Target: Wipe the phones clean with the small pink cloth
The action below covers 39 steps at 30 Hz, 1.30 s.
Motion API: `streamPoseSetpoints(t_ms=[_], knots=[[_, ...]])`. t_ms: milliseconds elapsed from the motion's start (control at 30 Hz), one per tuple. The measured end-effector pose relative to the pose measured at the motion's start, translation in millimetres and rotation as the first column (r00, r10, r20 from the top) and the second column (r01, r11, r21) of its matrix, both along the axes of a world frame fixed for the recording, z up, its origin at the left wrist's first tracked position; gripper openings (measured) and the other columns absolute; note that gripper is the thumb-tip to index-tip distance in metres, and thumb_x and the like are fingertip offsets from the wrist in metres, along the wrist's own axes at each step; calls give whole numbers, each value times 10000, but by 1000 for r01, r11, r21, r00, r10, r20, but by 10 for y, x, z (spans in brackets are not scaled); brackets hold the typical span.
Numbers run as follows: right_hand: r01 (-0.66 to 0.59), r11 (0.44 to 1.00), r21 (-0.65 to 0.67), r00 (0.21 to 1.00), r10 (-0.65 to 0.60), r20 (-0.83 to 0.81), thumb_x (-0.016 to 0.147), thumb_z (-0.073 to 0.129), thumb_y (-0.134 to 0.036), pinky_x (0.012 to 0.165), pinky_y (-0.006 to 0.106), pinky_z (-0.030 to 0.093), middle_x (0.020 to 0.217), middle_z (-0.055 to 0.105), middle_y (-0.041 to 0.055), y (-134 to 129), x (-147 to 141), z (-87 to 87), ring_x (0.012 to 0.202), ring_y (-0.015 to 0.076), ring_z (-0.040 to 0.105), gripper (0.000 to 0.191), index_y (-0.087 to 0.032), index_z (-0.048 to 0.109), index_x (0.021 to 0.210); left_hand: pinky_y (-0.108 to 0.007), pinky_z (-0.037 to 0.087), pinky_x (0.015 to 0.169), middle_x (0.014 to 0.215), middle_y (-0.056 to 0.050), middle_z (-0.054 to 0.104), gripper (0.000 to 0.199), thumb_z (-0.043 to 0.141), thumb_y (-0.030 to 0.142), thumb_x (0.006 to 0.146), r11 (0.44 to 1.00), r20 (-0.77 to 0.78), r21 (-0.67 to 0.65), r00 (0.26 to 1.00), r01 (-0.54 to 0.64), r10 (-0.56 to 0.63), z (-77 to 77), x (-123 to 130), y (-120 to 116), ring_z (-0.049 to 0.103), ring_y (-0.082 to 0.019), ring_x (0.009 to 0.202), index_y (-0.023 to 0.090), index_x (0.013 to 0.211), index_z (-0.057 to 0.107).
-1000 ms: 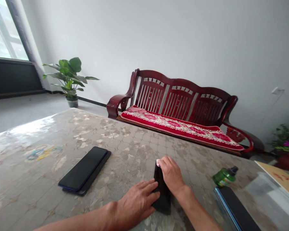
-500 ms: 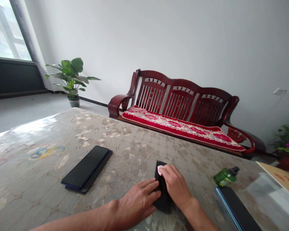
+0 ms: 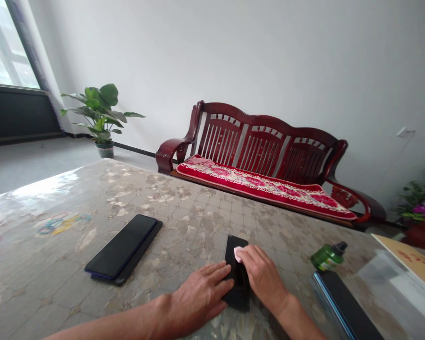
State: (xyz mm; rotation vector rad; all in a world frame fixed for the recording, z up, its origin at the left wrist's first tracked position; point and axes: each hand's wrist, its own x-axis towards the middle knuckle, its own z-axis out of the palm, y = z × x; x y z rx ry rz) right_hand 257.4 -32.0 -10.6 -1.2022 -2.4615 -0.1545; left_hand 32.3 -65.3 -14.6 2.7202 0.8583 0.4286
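A black phone (image 3: 239, 293) lies flat on the patterned table cover, its long side pointing away from me. My left hand (image 3: 201, 295) is beside it with the fingers stretched out, their tips resting on the phone's left edge. My right hand (image 3: 264, 276) pinches a small crumpled pale-pink cloth (image 3: 237, 254) and presses it on the upper part of the phone's surface. The cloth is partly hidden by the fingers, so its exact material is hard to make out.
Two stacked phones (image 3: 123, 248) lie to the left, near several coloured rubber bands (image 3: 62, 224). On the right are a green bottle (image 3: 327, 257), a dark box-like phone stack (image 3: 347, 304) and a clear plastic box (image 3: 393, 283). A wooden bench (image 3: 265, 146) stands beyond the table.
My right hand has moved slightly down the phone with the cloth. The left hand keeps its place on the phone's edge. The whole view has shifted a little.
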Motion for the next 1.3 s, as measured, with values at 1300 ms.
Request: streamPoseSetpoints(t_ms=[1300], knots=[[-19,999,-30,998,17,-63,923,476,-56,802,314,488,944,640,28,71,40,39,899,192,591,240,-237,612,1001,-399,368,1131,1442,-152,502,368,630,264,915,1000,41,-25,999,-1,2,-12,-8,2,434,-296,1364,178,1266,557]])
